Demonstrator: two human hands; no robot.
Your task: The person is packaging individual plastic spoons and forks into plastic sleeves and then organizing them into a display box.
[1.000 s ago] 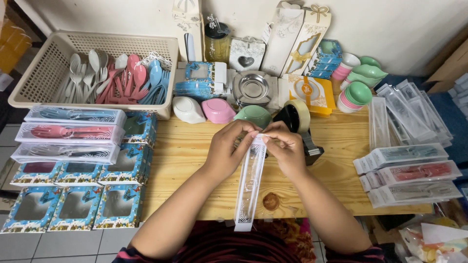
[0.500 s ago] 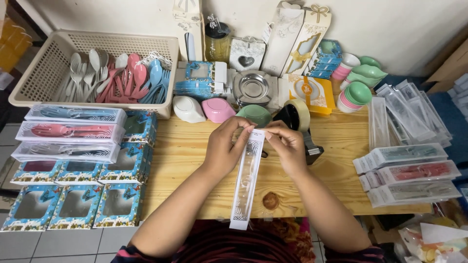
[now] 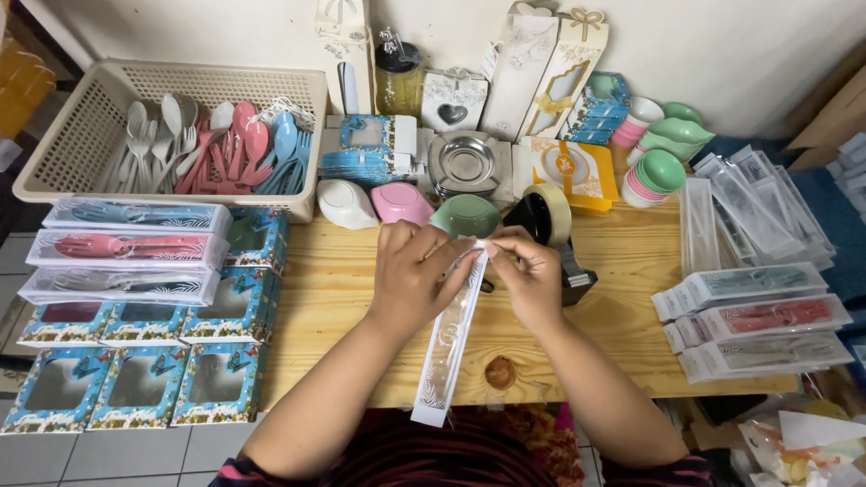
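Wooden tabletop (image 3: 343, 298), w/ a beige basket (image 3: 72, 144) of plastic spoons at back left and blue window boxes (image 3: 135, 383) at front left. Over the middle, my left hand (image 3: 410, 280) & right hand (image 3: 532, 275) hold a long clear cutlery box (image 3: 446, 347) by its top end, fingers of both pinched on it. Tape dispenser (image 3: 550, 221) sits just behind my right hand.

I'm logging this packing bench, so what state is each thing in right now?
Long clear plastic sleeve with white print: held at its top end in the grip of both hands, left hand, right hand.
Beige plastic basket: holds loose spoons and forks.
Black tape dispenser: standing, roll loaded.
Blue window boxes: empty.
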